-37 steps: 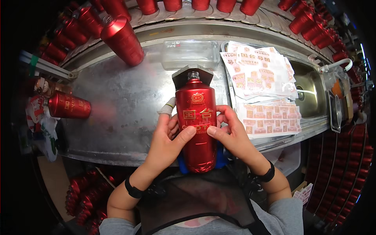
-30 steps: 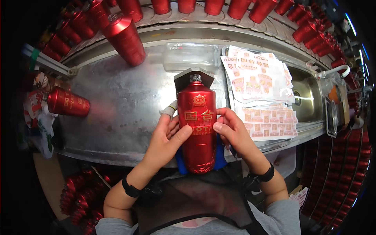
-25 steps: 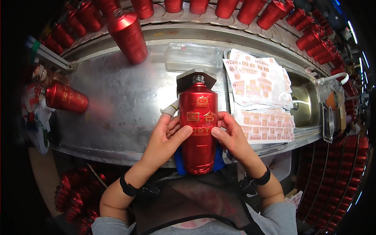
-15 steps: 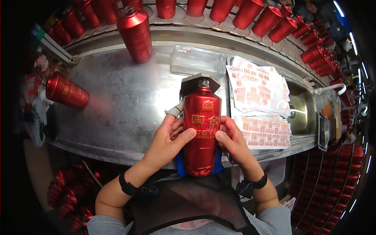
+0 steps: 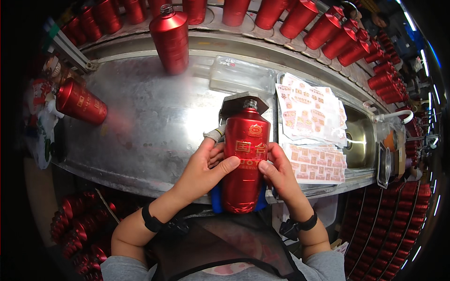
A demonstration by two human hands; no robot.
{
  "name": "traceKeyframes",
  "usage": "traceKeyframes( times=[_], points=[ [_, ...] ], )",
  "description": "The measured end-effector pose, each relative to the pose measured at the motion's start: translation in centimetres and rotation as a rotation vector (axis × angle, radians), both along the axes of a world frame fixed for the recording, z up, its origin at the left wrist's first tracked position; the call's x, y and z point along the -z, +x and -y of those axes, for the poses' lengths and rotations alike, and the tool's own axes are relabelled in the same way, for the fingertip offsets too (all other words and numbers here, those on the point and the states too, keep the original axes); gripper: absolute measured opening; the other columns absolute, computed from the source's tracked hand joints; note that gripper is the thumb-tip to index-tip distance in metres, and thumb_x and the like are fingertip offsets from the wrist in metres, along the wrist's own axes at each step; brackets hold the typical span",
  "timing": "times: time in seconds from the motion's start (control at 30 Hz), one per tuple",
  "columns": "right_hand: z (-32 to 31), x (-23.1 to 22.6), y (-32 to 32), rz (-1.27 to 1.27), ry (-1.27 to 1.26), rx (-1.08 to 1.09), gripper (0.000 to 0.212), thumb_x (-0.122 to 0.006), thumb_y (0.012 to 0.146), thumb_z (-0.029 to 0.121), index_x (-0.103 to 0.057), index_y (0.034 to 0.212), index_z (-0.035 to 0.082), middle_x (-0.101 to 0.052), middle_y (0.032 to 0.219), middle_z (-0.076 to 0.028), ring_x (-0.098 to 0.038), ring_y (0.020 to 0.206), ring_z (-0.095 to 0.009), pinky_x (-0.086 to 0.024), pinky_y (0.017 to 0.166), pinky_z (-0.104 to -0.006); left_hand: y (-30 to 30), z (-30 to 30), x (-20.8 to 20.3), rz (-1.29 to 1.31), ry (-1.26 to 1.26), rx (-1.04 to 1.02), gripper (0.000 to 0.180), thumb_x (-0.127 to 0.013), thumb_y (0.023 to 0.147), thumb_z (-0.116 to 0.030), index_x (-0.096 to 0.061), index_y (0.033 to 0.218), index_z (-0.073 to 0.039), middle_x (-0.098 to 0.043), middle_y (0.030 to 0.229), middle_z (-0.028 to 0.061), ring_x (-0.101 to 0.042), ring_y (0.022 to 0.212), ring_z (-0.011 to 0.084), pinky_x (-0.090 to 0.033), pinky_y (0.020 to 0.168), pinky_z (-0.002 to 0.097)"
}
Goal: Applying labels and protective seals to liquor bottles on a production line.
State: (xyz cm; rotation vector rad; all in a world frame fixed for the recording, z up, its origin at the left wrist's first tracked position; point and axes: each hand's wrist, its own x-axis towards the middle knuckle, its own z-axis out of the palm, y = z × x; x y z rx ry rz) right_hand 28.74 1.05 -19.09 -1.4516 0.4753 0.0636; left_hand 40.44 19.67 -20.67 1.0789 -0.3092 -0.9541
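A red metallic bottle [image 5: 245,192] with gold lettering, its clear threaded neck bare, is tilted toward me at the table's near edge. My left hand [image 5: 206,165] closes on its left side, thumb pressed on the front. From the right, my right hand [image 5: 279,171] grips it the same way, thumb beside the lettering. The fingers behind the bottle are partly hidden. A grey wrap [image 5: 215,134] covers a fingertip of my left hand. Behind the bottle's neck is a dark angular block [image 5: 232,104], and blue material [image 5: 216,200] shows beneath the bottle.
One red bottle [image 5: 170,44] stands at the table's back; another [image 5: 81,103] lies on the left. A clear plastic box [image 5: 241,76] sits beside printed sheets [image 5: 313,112]. Beyond are a sink [image 5: 364,136], a white faucet [image 5: 397,114] and a conveyor [image 5: 216,18] carrying several bottles.
The whole view has shifted slightly. Both hands keep the same grip on the bottle, which looks nearly unmoved on the table. Bottles on the conveyor have changed place against the table.
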Motion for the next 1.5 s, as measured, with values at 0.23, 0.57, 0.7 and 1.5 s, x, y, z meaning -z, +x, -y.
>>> traceKeyframes(
  times=[0.23,0.57,0.7,1.5],
  points=[
    [1.1,-0.3,0.1,-0.058,0.136,-0.047,0.043,-0.064,0.095,0.021,-0.046,0.128,0.002,-0.057,0.099,-0.004,-0.056,0.079,-0.004,-0.048,0.072,-0.0196,0.4,0.2,0.3,0.017,0.029,0.004,0.073,-0.071,0.092,-0.021,-0.027,0.148,-0.002,-0.047,0.140,0.0208,-0.049,0.129,0.0237,-0.036,0.109,0.0372],
    [2.2,0.2,0.4,-0.093,-0.033,-0.017,0.032,-0.062,0.095,0.023,-0.055,0.119,0.002,-0.059,0.082,0.000,-0.055,0.072,-0.004,-0.042,0.063,-0.0190,0.6,1.2,-0.7,0.095,0.066,-0.017,0.075,-0.072,0.089,-0.018,-0.026,0.146,-0.001,-0.049,0.137,0.0198,-0.050,0.128,0.0236,-0.038,0.108,0.0389],
    [5.2,1.0,0.5,-0.012,0.480,0.399,0.032,-0.048,0.098,0.029,-0.058,0.113,0.002,-0.060,0.082,-0.003,-0.056,0.059,-0.015,-0.048,0.058,-0.0295,0.3,2.2,-1.8,0.083,0.082,-0.042,0.079,-0.073,0.088,-0.018,-0.023,0.147,0.000,-0.050,0.135,0.0201,-0.051,0.126,0.0236,-0.039,0.108,0.0383],
    [1.8,-6.7,5.1,0.472,-0.867,-0.111,0.020,-0.075,0.080,0.004,-0.065,0.097,0.000,-0.068,0.088,-0.011,-0.068,0.078,-0.020,-0.052,0.070,-0.0281,-0.7,0.4,-0.6,0.186,0.064,-0.052,0.078,-0.076,0.086,-0.023,-0.029,0.142,0.003,-0.050,0.137,0.0229,-0.046,0.132,0.0287,-0.035,0.111,0.0408]
  ],
)
